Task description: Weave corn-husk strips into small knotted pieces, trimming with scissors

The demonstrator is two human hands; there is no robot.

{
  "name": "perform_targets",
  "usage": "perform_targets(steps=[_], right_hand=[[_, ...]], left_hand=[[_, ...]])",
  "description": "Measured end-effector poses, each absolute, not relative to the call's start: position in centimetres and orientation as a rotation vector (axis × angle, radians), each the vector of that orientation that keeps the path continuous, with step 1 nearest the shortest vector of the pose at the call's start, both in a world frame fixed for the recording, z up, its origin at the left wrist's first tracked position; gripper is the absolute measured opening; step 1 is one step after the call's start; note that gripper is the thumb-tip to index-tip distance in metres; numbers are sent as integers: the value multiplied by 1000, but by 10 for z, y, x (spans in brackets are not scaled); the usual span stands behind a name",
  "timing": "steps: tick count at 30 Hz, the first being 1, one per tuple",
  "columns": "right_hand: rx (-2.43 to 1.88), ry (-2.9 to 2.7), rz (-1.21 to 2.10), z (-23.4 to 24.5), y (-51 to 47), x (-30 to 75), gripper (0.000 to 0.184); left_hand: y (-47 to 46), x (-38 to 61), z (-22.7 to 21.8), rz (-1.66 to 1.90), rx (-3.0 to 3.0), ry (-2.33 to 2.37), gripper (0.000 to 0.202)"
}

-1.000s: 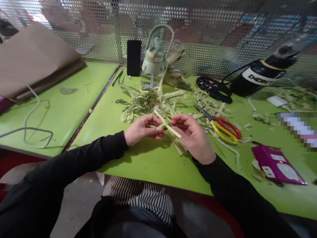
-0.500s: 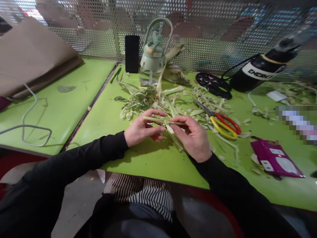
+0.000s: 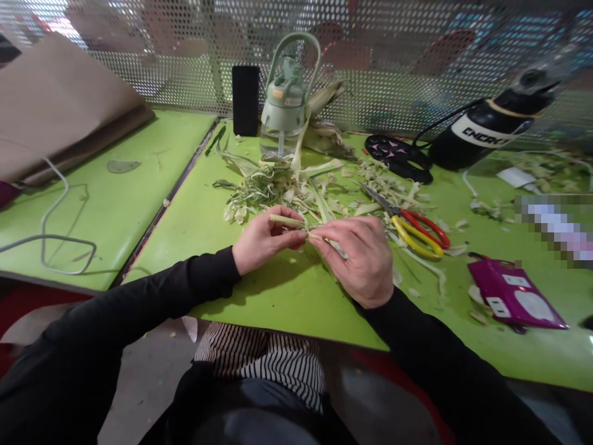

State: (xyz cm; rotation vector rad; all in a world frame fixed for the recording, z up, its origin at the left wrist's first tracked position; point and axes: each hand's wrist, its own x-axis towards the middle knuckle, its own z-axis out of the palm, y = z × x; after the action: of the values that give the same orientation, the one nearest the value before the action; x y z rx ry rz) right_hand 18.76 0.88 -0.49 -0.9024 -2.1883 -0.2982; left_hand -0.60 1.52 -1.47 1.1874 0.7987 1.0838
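My left hand (image 3: 264, 241) and my right hand (image 3: 364, 256) meet over the green table (image 3: 278, 296), both pinched on pale green leaf strips (image 3: 296, 223). One strip pokes out to the left above my left thumb; another runs down and right under my right fingers. Just beyond lies a heap of leaf trimmings (image 3: 278, 188). Red and yellow scissors (image 3: 417, 230) rest to the right of my right hand.
At the back stand a green water jug (image 3: 287, 105), a black phone (image 3: 245, 99) and a black bottle (image 3: 486, 136) lying on its side, against a perforated metal screen. A purple packet (image 3: 514, 296) lies right. Brown paper (image 3: 60, 117) and a grey cable (image 3: 55, 238) occupy the left table.
The strip swung from pointing diagonally to lying nearly level between my hands. My right hand rolled over it, back of the hand now upward, and closed in toward the left hand.
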Motion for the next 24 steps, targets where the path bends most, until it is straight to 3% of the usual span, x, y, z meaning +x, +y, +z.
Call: perform_targets(steps=[9, 24], right_hand=[[-814, -2212, -348, -4, 6, 189, 17], [-950, -2179, -225, -6, 11, 195, 28]], left_hand=[[13, -8, -12, 1093, 1242, 849, 38], [14, -11, -13, 987, 1105, 744, 29]])
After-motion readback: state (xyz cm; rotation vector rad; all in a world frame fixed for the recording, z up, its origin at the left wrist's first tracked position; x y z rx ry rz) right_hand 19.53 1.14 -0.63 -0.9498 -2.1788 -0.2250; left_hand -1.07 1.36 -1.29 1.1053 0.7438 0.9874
